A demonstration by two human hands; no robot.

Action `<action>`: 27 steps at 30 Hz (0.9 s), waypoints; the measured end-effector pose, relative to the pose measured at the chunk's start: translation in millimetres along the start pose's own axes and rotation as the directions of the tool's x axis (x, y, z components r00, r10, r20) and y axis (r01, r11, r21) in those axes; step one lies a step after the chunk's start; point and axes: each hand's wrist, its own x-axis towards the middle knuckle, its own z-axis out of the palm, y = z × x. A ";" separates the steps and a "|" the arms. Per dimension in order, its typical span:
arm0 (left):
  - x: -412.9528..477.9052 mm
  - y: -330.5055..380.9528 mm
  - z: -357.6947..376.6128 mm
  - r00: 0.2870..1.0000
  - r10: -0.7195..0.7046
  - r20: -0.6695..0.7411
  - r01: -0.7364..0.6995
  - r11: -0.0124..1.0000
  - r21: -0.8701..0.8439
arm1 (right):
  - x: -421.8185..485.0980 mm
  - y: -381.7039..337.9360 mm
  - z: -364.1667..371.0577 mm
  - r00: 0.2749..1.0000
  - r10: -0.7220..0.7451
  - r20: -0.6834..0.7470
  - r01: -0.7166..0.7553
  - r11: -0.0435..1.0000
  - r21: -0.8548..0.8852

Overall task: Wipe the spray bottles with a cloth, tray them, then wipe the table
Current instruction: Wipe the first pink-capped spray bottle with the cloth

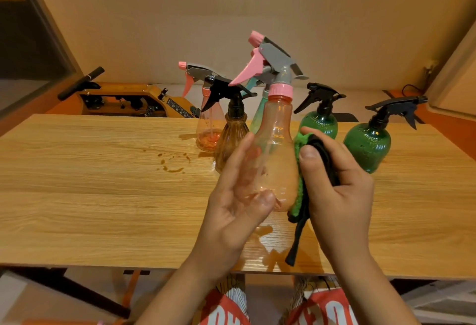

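Observation:
My left hand grips a clear orange spray bottle with a pink and grey trigger head, held upright above the wooden table. My right hand presses a green and black cloth against the bottle's right side; a black end of the cloth hangs down. Behind stand a clear pink-headed bottle, an amber ribbed bottle with a black head, a teal bottle mostly hidden, and two green bottles with black heads.
Brown liquid spots mark the table left of the bottles, and a wet patch lies near the front edge below my hands. An orange machine with a black handle sits behind the table on the left. No tray is in view.

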 end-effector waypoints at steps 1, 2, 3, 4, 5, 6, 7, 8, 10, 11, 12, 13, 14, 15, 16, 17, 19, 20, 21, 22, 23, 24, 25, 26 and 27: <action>0.1 0.2 -1.1 1.000 -0.015 0.010 0.015 1.000 -0.008 | -1.9 -0.5 0.5 1.000 -0.024 0.000 0.024 1.000 -0.015; 0.4 0.5 -2.5 1.000 -0.027 0.013 0.027 1.000 -0.004 | -3.7 -1.0 0.9 0.998 -0.060 0.002 0.060 0.997 -0.043; 1.1 0.5 -3.9 0.999 -0.031 0.011 0.031 0.999 0.017 | -5.4 -1.2 0.5 0.994 -0.112 0.013 0.113 0.990 -0.086; 1.6 -0.4 -4.9 1.000 -0.025 0.004 0.025 0.999 0.047 | -7.4 -1.3 0.0 0.984 -0.171 0.038 0.175 0.976 -0.133; 1.8 -1.4 -5.0 1.000 -0.014 -0.005 0.014 0.997 0.078 | -9.1 -0.9 -0.9 0.972 -0.223 0.070 0.232 0.958 -0.168; 1.6 -2.7 -4.7 1.000 -0.006 -0.015 0.008 0.995 0.104 | -9.4 -0.1 -1.6 0.964 -0.250 0.090 0.263 0.946 -0.190; 1.1 -3.3 -3.6 1.000 -0.002 -0.021 0.005 0.992 0.125 | -8.4 1.4 -2.1 0.967 -0.242 0.083 0.254 0.949 -0.188; 0.4 -3.8 -2.1 1.000 0.000 -0.024 0.004 0.990 0.143 | -7.0 2.3 -1.9 0.981 -0.190 0.048 0.195 0.968 -0.161; -1.3 -3.9 1.4 1.000 0.005 -0.014 -0.003 0.987 0.160 | -4.2 2.7 0.4 0.999 -0.008 -0.035 0.007 1.000 -0.030; -1.2 -3.7 3.0 1.000 0.008 -0.012 -0.006 0.987 0.163 | -3.9 2.8 1.0 0.998 0.047 -0.052 -0.047 0.999 0.007; -0.8 -3.2 4.1 1.000 0.006 -0.017 -0.004 0.986 0.164 | -4.0 1.6 1.2 0.998 0.036 -0.049 -0.037 0.999 -0.004; 0.3 -3.5 4.4 1.000 0.001 -0.026 0.003 0.986 0.165 | -5.1 -1.0 1.2 0.999 -0.023 -0.022 0.022 0.998 -0.052; 1.3 -3.2 4.5 1.000 -0.002 -0.032 0.007 0.987 0.162 | -7.1 -2.8 1.1 0.994 -0.103 0.023 0.105 0.988 -0.117; 2.0 -2.8 4.1 1.000 0.001 -0.031 0.005 0.987 0.162 | -9.6 -3.8 0.4 0.983 -0.172 0.069 0.182 0.970 -0.162; 1.7 -2.8 3.2 1.000 0.007 -0.024 -0.003 0.986 0.165 | -10.5 -4.4 -0.4 0.975 -0.202 0.096 0.217 0.960 -0.178; 0.4 -3.2 2.6 1.000 0.014 -0.008 -0.013 0.986 0.167 | -9.3 -3.6 -1.7 0.977 -0.194 0.092 0.207 0.964 -0.170; -2.9 -2.9 1.5 0.999 -0.006 0.034 0.001 0.989 0.149 | -4.0 -1.1 -3.8 0.996 -0.079 0.030 0.081 0.993 -0.085; -3.9 -3.2 0.1 0.999 -0.018 0.048 0.010 0.988 0.156 | -1.6 -1.1 -4.7 1.000 -0.012 0.007 0.012 1.000 -0.019; -3.8 -3.1 -1.7 0.999 -0.022 0.047 0.013 0.984 0.180 | -0.5 -1.5 -6.0 1.000 0.031 0.000 -0.031 0.999 0.031; -3.0 -2.5 -4.0 0.999 -0.022 0.040 0.014 0.981 0.193 | -0.3 -1.8 -6.8 0.999 0.043 0.005 -0.043 0.998 0.050; -1.8 -1.7 -6.5 0.999 -0.023 0.032 0.016 0.984 0.177 | -1.1 -2.4 -7.0 0.999 0.030 0.018 -0.031 0.998 0.049; -0.9 -0.3 -8.5 0.999 -0.025 0.033 0.021 0.991 0.135 | -1.8 -2.8 -6.8 0.999 0.003 0.033 -0.005 0.999 0.042; -0.2 0.3 -10.3 0.999 -0.027 0.039 0.023 0.996 0.091 | -2.4 -3.6 -6.9 0.998 -0.028 0.049 0.026 0.999 0.038; 0.1 1.4 -10.7 0.998 -0.030 0.047 0.028 0.998 0.052 | -2.9 -4.6 -7.3 0.996 -0.055 0.066 0.053 0.998 0.031; -0.2 2.6 -9.7 0.998 -0.035 0.055 0.034 0.999 0.020 | -2.3 -5.2 -8.0 0.994 -0.077 0.079 0.076 0.997 0.019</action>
